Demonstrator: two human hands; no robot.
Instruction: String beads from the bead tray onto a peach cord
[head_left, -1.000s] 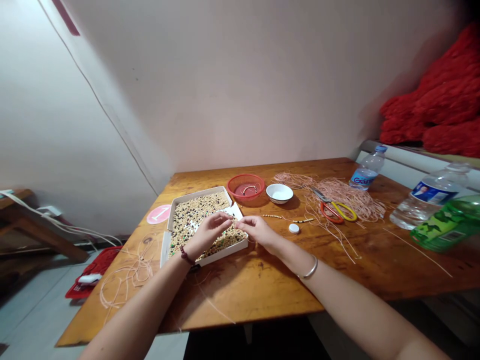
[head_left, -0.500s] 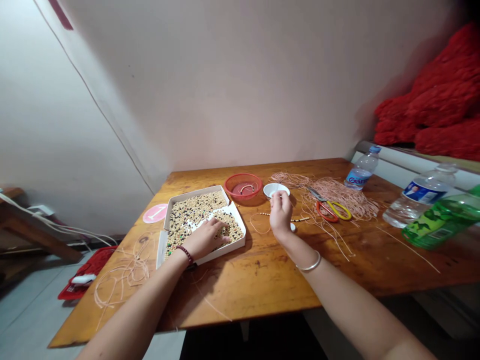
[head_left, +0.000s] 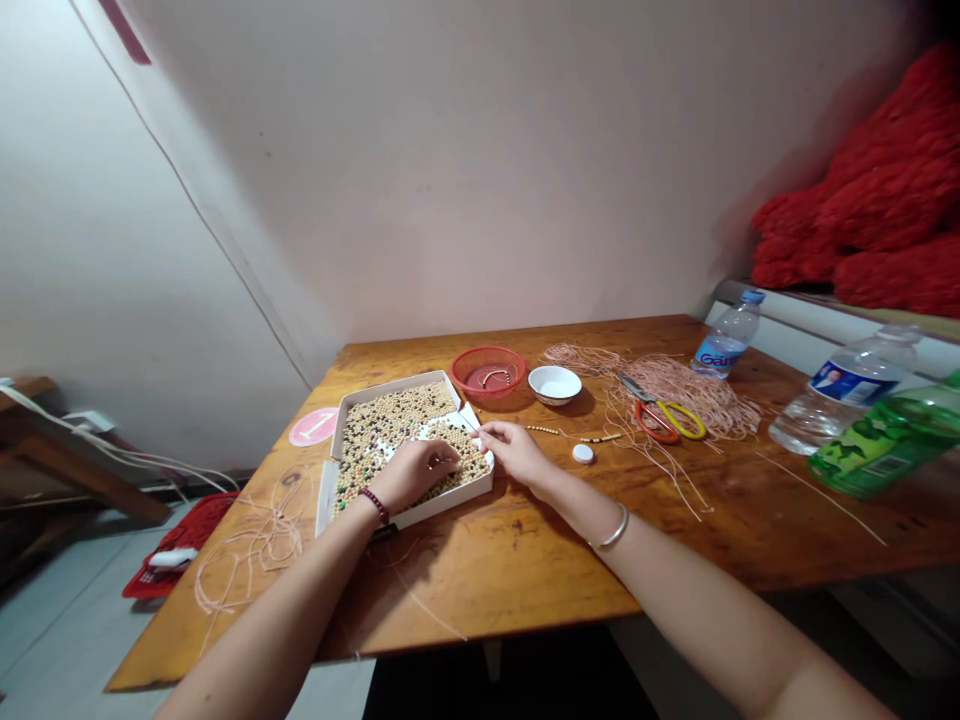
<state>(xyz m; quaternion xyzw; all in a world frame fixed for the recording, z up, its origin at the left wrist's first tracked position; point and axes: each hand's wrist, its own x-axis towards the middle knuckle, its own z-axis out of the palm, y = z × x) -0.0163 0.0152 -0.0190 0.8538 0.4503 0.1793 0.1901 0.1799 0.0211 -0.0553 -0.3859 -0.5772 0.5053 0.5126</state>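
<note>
My left hand (head_left: 416, 472) is over the beads in a shallow white box (head_left: 330, 485), its fingers curled and drawn together. Whatever sits between those fingertips is too small to make out. Small round beads (head_left: 397, 405), mostly cream with dark and a few green ones, cover much of the box floor. At the box's right corner my right hand (head_left: 514, 452) pinches a thin cord, whose short end sticks out past the fingertips. A beaded strand (head_left: 600, 438), cream and dark, lies on the table just beyond the right hand.
Behind the box stand a red plastic basket (head_left: 489, 374) and a white bowl (head_left: 555, 386). Scissors (head_left: 667, 418) lie by a heap of pink cord (head_left: 716, 395). A white cap (head_left: 583, 454) is nearby. Several bottles (head_left: 847, 385) occupy the right side; loose cord (head_left: 247, 555) lies left.
My right hand has moved left and down from in front of the bowl to the box's corner, taking up the cord. My left hand's fingers have drawn together over the beads.
</note>
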